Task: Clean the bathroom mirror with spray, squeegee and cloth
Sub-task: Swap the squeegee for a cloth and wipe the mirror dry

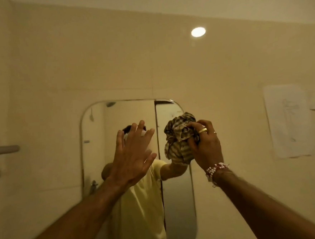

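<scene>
A tall mirror (177, 202) with rounded corners hangs on the beige tiled wall. My right hand (205, 144) grips a bunched striped cloth (178, 138) and holds it at the mirror's upper right part, near the right edge. My left hand (133, 154) is raised in front of the mirror's middle with fingers spread and nothing in it. I cannot tell if its palm touches the glass. The mirror reflects a person in a yellow shirt. No spray bottle or squeegee is in view.
A grey bar fixture (2, 149) juts from the wall at the left. Paper notices (287, 121) are stuck on the wall at the right. A round bright spot of light (198, 31) shows high on the wall.
</scene>
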